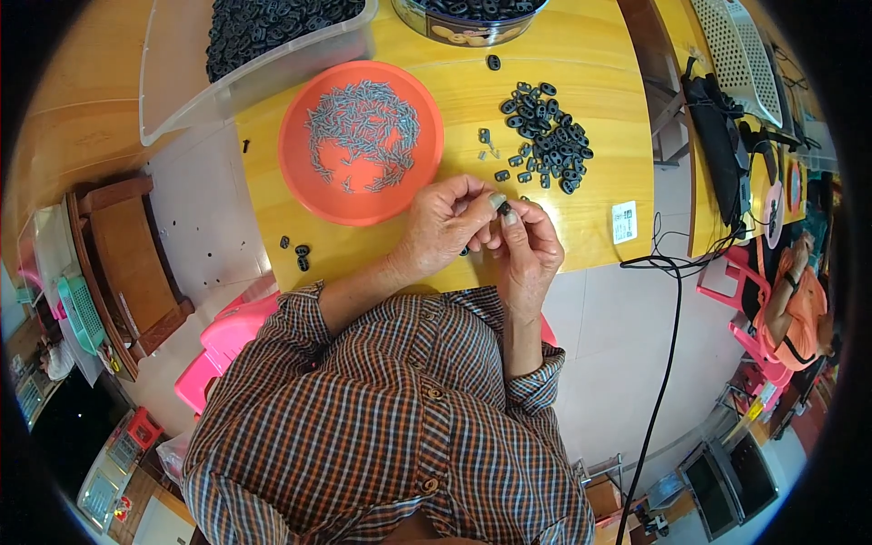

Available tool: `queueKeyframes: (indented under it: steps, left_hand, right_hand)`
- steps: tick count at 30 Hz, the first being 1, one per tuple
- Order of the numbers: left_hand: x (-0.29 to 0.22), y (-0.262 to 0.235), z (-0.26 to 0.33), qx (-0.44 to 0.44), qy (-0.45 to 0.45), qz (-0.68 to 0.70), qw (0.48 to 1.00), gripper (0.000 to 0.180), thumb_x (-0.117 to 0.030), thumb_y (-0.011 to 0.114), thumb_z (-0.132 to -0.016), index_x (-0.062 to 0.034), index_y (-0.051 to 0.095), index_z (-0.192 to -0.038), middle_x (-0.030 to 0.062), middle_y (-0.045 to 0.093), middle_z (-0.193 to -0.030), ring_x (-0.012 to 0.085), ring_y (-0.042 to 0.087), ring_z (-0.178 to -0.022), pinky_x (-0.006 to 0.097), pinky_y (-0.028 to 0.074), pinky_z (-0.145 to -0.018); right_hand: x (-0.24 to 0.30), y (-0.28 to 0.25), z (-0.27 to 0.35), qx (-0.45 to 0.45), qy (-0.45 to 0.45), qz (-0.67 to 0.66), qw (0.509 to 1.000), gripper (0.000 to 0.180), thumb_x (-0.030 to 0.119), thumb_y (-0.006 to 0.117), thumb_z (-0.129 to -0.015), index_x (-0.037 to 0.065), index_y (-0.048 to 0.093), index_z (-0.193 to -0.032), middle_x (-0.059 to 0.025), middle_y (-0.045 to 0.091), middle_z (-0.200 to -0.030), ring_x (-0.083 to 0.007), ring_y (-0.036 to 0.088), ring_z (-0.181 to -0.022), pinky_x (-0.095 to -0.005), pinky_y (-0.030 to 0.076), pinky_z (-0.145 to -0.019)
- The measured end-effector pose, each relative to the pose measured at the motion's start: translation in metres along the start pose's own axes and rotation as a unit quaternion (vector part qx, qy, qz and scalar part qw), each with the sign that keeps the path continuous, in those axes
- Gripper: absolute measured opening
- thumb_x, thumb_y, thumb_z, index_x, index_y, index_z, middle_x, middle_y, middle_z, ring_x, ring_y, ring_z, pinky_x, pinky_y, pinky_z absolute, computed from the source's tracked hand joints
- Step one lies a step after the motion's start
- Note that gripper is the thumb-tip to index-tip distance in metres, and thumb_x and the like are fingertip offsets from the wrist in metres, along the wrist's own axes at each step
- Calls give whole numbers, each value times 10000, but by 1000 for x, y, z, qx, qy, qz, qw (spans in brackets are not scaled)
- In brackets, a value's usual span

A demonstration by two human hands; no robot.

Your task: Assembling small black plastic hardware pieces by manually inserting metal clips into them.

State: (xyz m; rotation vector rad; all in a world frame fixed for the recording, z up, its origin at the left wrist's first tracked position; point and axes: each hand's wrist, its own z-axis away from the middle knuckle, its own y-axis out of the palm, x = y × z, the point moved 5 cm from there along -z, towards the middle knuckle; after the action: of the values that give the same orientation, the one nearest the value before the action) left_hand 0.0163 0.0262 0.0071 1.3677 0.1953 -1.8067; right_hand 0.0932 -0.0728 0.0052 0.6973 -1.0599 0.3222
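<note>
Head view — small black part (502, 209) seemingly pinched between both hands' fingers (495, 200).

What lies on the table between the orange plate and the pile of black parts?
In the head view, bare yellow table separates the orange plate from the pile of black parts, apart from a few stray pieces beside the pile.

Single head-worn fisheye view, looking steeply down from above person's chest; yellow wooden worktop (581, 54) at top, checked shirt (391, 427) close below, floor and room edges bending toward rim.
</note>
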Motion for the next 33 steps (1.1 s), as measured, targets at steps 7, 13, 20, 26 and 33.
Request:
queueKeyframes:
  steps: [7, 13, 20, 26, 33]
  left_hand:
    - [2, 0, -1, -15, 23, 5, 1000, 151, -118, 546, -936, 27, 586, -932, 18, 576, -655, 46, 517, -523, 190, 433, -462]
    - [1, 3, 2, 7, 11, -9, 1000, 152, -111, 545, -934, 31, 593, -956, 23, 584, -679, 49, 524, -529, 190, 432, -457]
    - [3, 3, 3, 30, 4, 1, 1000, 168, -127, 527, -947, 25, 596, -963, 20, 586, -704, 55, 534, -544, 192, 443, -465]
    - [2, 2, 1, 34, 14, 6, 999, 181, -139, 504, -961, 21, 583, -985, 22, 586, -738, 55, 535, -572, 189, 450, -486]
    - [-1, 2, 0, 55, 32, -24, 998, 171, -118, 477, -970, 22, 572, -998, 18, 573, -727, 52, 520, -578, 188, 439, -501]
  right_hand:
    - [-5, 4, 0, 5, -35, -24, 999, 153, 39, 534, -928, -20, 577, -1063, -42, 590, -812, -97, 526, -652, -230, 470, -597]
    - [-3, 1, 1, -5, 5, -76, 997, 128, 90, 537, -939, -7, 578, -1010, -34, 588, -804, -74, 505, -627, -208, 447, -561]
    - [-1, -2, 1, -46, 23, -62, 997, 143, 131, 541, -946, 0, 574, -992, -14, 571, -700, -58, 484, -573, -187, 371, -520]
    - [4, -6, 2, -9, 29, -23, 999, 143, 152, 543, -946, 11, 572, -953, -13, 561, -664, -55, 487, -573, -188, 362, -519]
    - [3, -8, 1, 14, 22, -14, 1000, 140, 132, 561, -929, -7, 580, -937, -39, 570, -697, -79, 490, -564, -197, 385, -536]
